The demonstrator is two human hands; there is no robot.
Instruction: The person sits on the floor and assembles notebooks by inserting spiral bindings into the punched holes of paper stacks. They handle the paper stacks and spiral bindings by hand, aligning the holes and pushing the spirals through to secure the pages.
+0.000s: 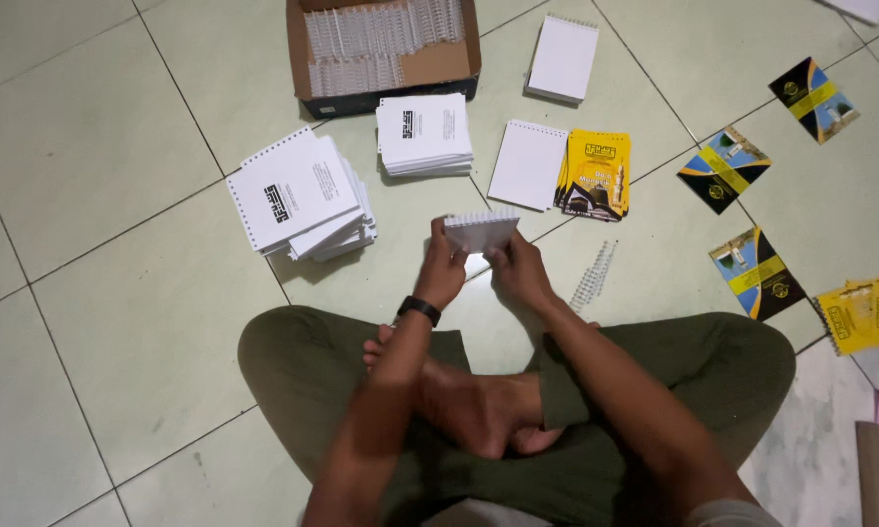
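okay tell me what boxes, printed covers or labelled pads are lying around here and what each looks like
Cardboard box: top centre, brown, open, holding wire coils.
White printed stacks: left of centre, black marks.
Yellow covers: centre right, yellow and black.
Black-and-yellow cards: right, diagonal stripes.
Small white pad: held by left hand and right hand.

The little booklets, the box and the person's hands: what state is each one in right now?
Left hand: closed on the small white booklet.
Right hand: gripping the same booklet, held above the floor.
Cardboard box: open, wire binding coils inside.
Loose coil: lying on the tiles.
Two white page stacks: one fanned, one neat.
Yellow covers: stacked flat.
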